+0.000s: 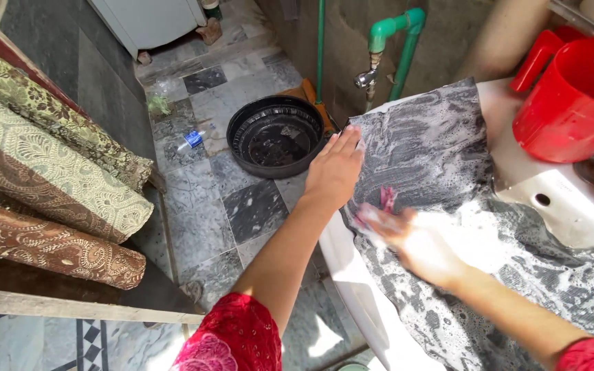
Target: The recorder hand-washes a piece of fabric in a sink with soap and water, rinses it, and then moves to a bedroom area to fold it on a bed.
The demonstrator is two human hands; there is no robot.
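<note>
Here, one item in hand: a grey soapy cloth (448, 158), spread flat over the white sink (572, 206), its long axis running from far centre, by the tap (367, 77), to near right. The left hand (335, 168) lay flat with fingers spread, pressing the cloth's left edge at the sink rim, pinching nothing. The right hand (410, 240) lay just near and right of it, on the cloth's middle, blurred; it seemed closed on a pink brush (385, 199), though the grip could not be told for certain. The cloth extended away from both hands to the far right and near right; the right hand was nearer its centre. Also present: red jug (575, 96) far right on the sink, black basin (276, 135) on the floor to the left, patterned rolls (49, 172) far left.
</note>
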